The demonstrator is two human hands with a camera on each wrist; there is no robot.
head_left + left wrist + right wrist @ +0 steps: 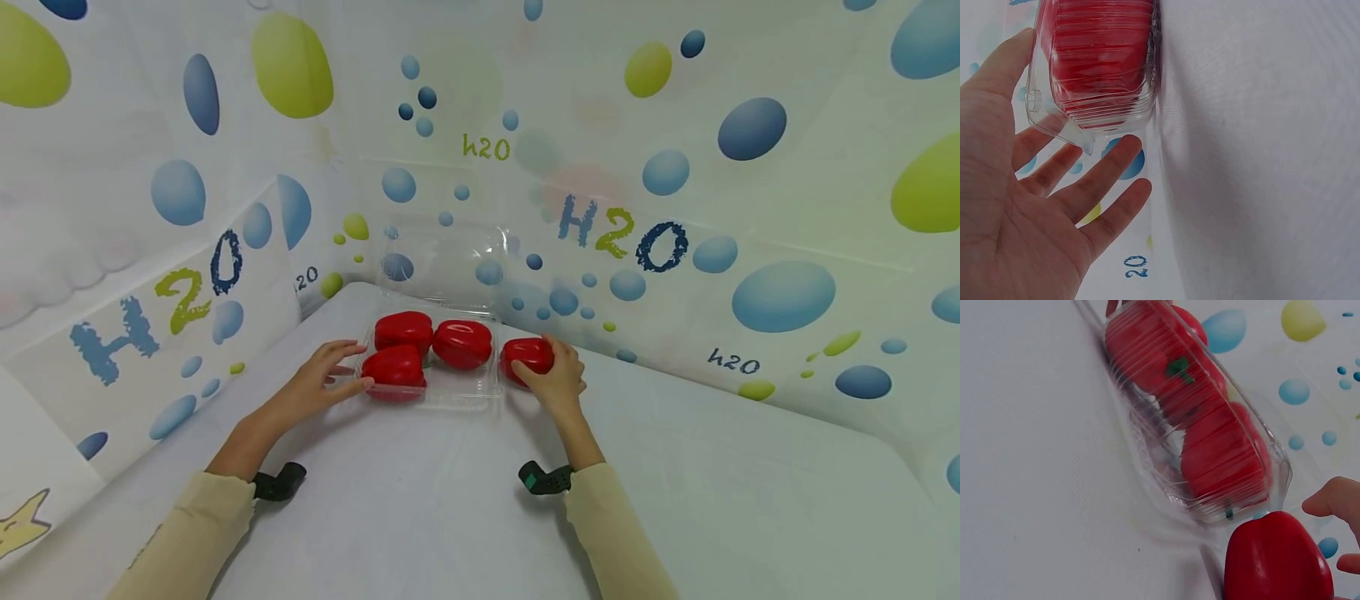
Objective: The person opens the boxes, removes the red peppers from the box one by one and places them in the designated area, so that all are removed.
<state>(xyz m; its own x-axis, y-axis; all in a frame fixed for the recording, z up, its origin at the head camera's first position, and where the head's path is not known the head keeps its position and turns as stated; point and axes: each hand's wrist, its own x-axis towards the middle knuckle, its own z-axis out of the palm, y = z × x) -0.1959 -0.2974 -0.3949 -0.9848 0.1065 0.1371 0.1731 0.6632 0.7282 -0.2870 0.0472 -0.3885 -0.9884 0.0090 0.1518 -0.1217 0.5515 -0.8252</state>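
Observation:
A clear plastic clamshell container point(461, 401) sits on the table with its lid point(446, 262) raised against the backdrop. Inside lie three red bell peppers: one at the back left point(402, 332), one at the front left point(393, 367) and one on the right point(462, 344). My left hand point(324, 379) is at the container's left side, fingers spread and thumb at the rim. Just right of the container, my right hand point(558, 377) holds another red bell pepper point(527, 354), thumb over its front and fingers around its far right side. Part of that hand is outside the right wrist view.
White cloth covers the table point(420, 500). Behind it and to the left rise white sheets point(787, 192) printed with blue and green bubbles. A black wrist device point(279, 482) is on the left wrist, and another wrist device point(545, 477) is on the right.

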